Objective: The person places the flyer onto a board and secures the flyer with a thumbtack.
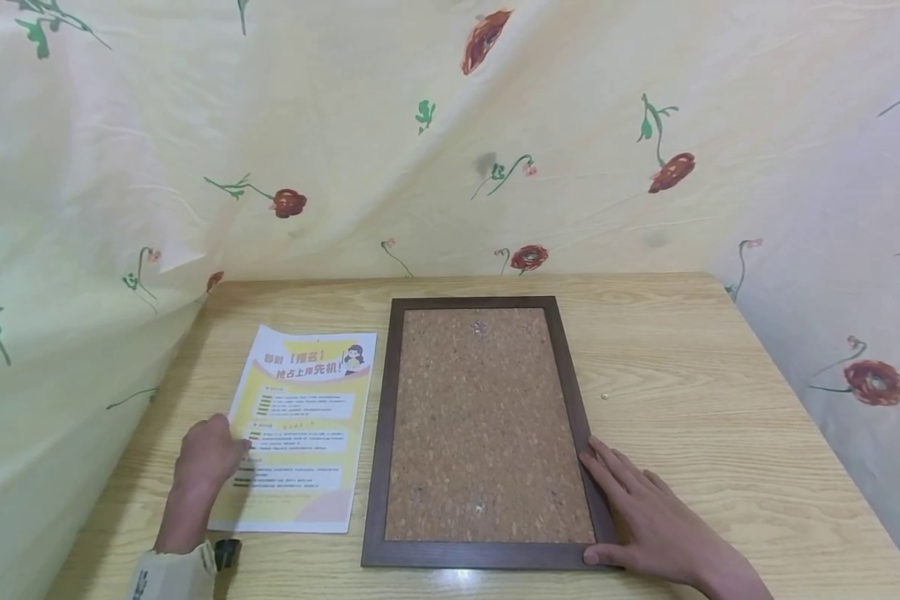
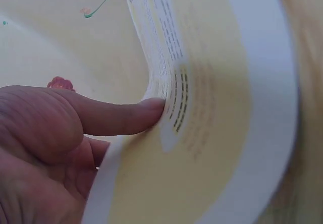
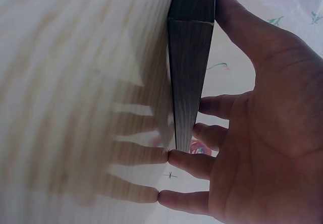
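Observation:
A yellow and white printed poster (image 1: 300,417) lies on the left, beside a cork board (image 1: 487,417) in a dark brown frame. My left hand (image 1: 208,450) pinches the poster's left edge. In the left wrist view the thumb (image 2: 151,114) presses on the printed face, the other fingers are partly hidden behind the sheet, and the paper (image 2: 222,133) bows. On the board's lower right corner rests my right hand (image 1: 648,517), its fingers extended along the frame and its thumb at the bottom edge. The right wrist view shows this hand (image 3: 267,113) spread along the frame's side (image 3: 189,67).
Small clear bits stick to the cork near its top (image 1: 478,327) and bottom. A tiny clear piece (image 1: 604,397) lies on the wooden table (image 1: 682,350) right of the board. A black object (image 1: 227,552) is by the left sleeve. Flowered cloth (image 1: 390,150) hangs behind and at both sides.

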A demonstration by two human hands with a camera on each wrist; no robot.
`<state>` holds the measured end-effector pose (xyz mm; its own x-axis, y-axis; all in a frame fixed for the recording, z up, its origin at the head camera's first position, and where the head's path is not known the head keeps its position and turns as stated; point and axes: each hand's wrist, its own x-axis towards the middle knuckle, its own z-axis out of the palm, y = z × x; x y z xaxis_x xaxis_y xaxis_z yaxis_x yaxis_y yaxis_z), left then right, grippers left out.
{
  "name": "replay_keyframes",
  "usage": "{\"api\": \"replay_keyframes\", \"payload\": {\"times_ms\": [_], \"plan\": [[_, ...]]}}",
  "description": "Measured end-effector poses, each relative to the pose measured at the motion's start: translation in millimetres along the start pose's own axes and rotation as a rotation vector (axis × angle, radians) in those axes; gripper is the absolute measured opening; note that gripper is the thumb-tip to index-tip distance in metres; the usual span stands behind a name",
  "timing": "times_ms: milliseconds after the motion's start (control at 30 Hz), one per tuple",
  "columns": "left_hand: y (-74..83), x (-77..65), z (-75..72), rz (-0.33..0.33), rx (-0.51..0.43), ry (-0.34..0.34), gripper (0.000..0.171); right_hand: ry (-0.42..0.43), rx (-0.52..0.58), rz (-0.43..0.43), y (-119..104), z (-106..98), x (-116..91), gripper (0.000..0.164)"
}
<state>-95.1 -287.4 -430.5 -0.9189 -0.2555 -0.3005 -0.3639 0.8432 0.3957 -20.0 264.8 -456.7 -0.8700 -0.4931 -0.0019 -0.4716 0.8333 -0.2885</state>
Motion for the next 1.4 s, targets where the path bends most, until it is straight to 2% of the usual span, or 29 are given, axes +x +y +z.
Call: {"api": "replay_keyframes", "payload": {"times_ms": [133,300,467,633,967,1133,1400], "plan": [[0.5,-1.9,-3.6,-0.009,-0.038,0.007,0.037,-0.006,0.004,0.002,0.7,0.1,0.4,0.109],[-1.0,-7.0,-9.2,0.036,-0.085,0.043,0.023,-0.005,0.014,0.001,0.5,-0.1,0.3,0.109],[0.9,-13.4,-14.0,0.101,-0.08,0.167,0.016,0.002,0.012,-0.006,0.6,0.5,0.3,0.108],[6.8,-19.2,-19.4,0.137,-0.063,0.286,0.027,-0.007,0.015,0.003,1.5,0.9,0.1,0.109],[11.7,-28.0,-32.2,0.194,-0.146,0.454,0.024,0.008,0.022,0.0,1.3,1.6,-0.7,0.109],[9.9,-30.3,-37.9,0.187,-0.225,0.466,0.023,0.008,0.023,0.003,1.3,1.4,-0.9,0.108],[10.6,-32.1,-46.7,0.098,-0.282,0.417,0.029,0.01,0.026,0.005,0.6,1.7,-1.4,0.108]]}}
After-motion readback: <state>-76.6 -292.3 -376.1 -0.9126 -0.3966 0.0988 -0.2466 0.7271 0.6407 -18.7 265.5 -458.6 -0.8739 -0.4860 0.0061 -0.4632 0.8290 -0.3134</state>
